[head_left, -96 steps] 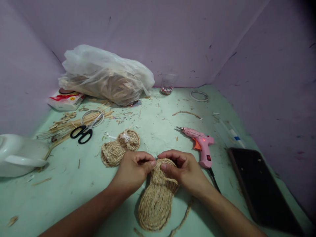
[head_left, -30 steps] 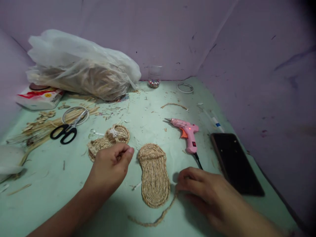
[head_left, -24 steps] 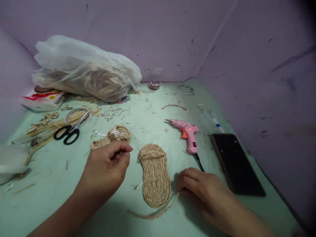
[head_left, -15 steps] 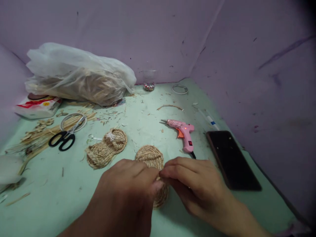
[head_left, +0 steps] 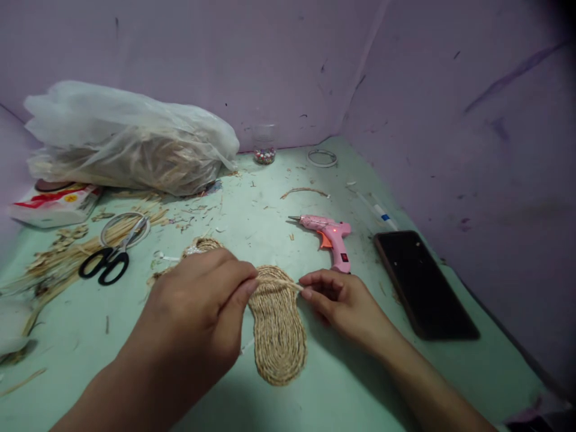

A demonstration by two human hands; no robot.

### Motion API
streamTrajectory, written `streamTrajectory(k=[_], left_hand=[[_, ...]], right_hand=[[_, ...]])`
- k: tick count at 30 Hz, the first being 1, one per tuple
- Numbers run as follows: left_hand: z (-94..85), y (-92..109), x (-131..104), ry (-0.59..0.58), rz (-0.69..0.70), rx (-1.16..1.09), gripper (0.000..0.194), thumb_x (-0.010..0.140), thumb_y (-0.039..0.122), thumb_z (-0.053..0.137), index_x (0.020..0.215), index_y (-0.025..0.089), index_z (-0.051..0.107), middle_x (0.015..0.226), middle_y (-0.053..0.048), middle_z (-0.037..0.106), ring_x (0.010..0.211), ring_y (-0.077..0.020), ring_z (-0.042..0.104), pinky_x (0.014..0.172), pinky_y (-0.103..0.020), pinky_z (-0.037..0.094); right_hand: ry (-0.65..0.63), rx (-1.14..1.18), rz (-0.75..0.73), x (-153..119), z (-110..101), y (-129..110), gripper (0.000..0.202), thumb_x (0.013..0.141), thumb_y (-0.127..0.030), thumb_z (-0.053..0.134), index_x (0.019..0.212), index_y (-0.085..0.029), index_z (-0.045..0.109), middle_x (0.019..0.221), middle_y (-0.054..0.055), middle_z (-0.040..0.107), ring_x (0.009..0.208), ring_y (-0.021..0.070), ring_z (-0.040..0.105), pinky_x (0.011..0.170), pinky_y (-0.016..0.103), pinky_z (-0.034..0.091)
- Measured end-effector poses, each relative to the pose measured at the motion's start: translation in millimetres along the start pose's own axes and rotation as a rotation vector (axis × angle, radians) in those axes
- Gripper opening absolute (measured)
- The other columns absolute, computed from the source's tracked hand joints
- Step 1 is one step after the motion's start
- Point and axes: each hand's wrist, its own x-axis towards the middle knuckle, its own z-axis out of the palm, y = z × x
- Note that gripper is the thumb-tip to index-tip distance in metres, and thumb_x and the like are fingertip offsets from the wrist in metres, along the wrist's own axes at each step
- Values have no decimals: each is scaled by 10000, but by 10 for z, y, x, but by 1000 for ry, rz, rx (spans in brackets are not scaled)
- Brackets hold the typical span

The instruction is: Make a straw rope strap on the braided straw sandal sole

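A short straw-coloured strand (head_left: 285, 282) is stretched between my two hands, above the toe end of a woven straw slipper (head_left: 279, 342). My left hand (head_left: 202, 300) pinches the strand's left end between thumb and forefinger. At the other end, the fingertips of my right hand (head_left: 335, 303) are closed on it. The slipper lies flat on the pale green table, its coiled sole in view. Behind my left hand a second straw slipper (head_left: 204, 243) with white beads is mostly hidden.
Right of the slippers lie a pink glue gun (head_left: 330, 234), its light lit, and a black phone (head_left: 425, 285). Black-handled scissors (head_left: 112, 258) rest over a ring among straw scraps at left. Farther back are a plastic bag (head_left: 135, 141) and a cup of beads (head_left: 264, 153).
My hands have moved apart, drawing the strand out between them above the slipper. More of the slipper's sole shows, while the beaded slipper is now largely covered by my left hand.
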Motion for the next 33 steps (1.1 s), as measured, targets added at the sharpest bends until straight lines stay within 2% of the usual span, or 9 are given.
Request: streamTrajectory(k=[5,10,17,24,29,33], left_hand=[[123,27,24,25,165,29,143,752,82,497,750,148,623,674,-42,583,677,-180,539,723,-395,437],[212,-40,91,28,220,82,209,717,38,462,748,170,622,682,-14,578,684,-158,531,911,-490,342],[319,-68,151,19,280,117,225,690,53,444,757,184,614,697,-24,584,760,-189,549,932,-506,316],[393,-32,59,108,299,152,194,695,50,484,774,173,611,701,-30,616,767,-195,571,933,-517,328],[458,-41,-7,189,363,183,193,695,41,502,804,166,602,722,-44,635,781,-205,584,924,-533,339],[450,-37,-29,144,381,197,178,713,54,487,776,177,598,694,-31,632,768,-196,586,936,-536,330]], right_hand=[[9,52,-17,2,42,22,205,673,-236,603,862,-158,620,665,6,601,499,97,503,461,232,398],[-34,36,-67,23,71,32,179,724,-211,561,863,-150,657,612,-3,587,490,85,480,469,216,393],[-44,53,-96,20,85,-17,178,766,-190,514,854,-146,662,602,-9,571,476,75,444,456,207,377],[-35,100,-66,21,96,-16,191,732,-160,536,879,-123,653,618,-5,571,489,77,452,469,212,384],[-20,108,-40,29,105,-50,205,687,-143,581,867,-110,674,663,19,608,568,98,524,529,224,409],[16,30,-37,39,112,-45,217,673,-140,599,868,-123,691,698,36,648,604,117,559,568,240,428]])
